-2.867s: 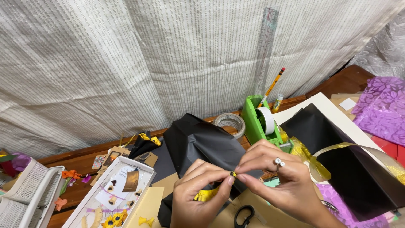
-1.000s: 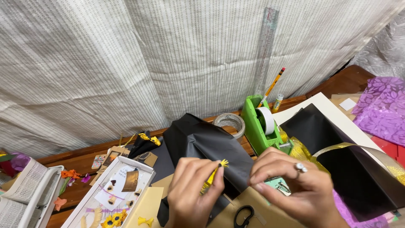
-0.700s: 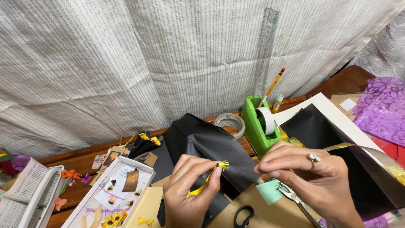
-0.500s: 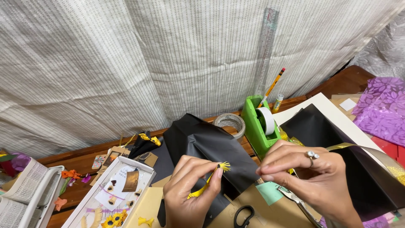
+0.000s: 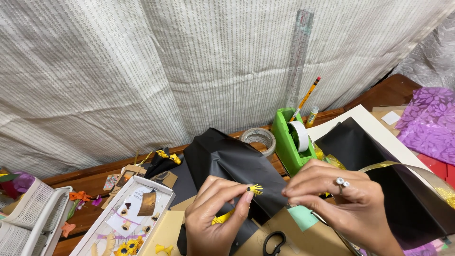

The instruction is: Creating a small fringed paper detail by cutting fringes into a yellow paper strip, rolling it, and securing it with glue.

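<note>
My left hand (image 5: 215,215) pinches a small yellow fringed paper strip (image 5: 255,189) between thumb and forefinger, its frayed tip pointing right and its tail (image 5: 222,218) curling below the fingers. My right hand (image 5: 346,208), wearing a ring, hovers just right of that tip with fingertips pinched together; I cannot make out anything between them. Both hands are over black paper (image 5: 237,163) and brown card (image 5: 303,239). A pale green paper scrap (image 5: 303,218) lies under my right hand.
Black scissors (image 5: 274,243) lie at the bottom edge. A green tape dispenser (image 5: 291,140), a clear tape roll (image 5: 258,140), a pencil (image 5: 308,97) and a ruler (image 5: 298,52) stand behind. A white box of paper flowers (image 5: 128,218) and white baskets (image 5: 28,220) sit left; purple patterned paper (image 5: 429,123) right.
My hands have come apart: the left now holds the yellow strip alone, tip raised, while the right drew back to the right and then closed in toward the tip again.
</note>
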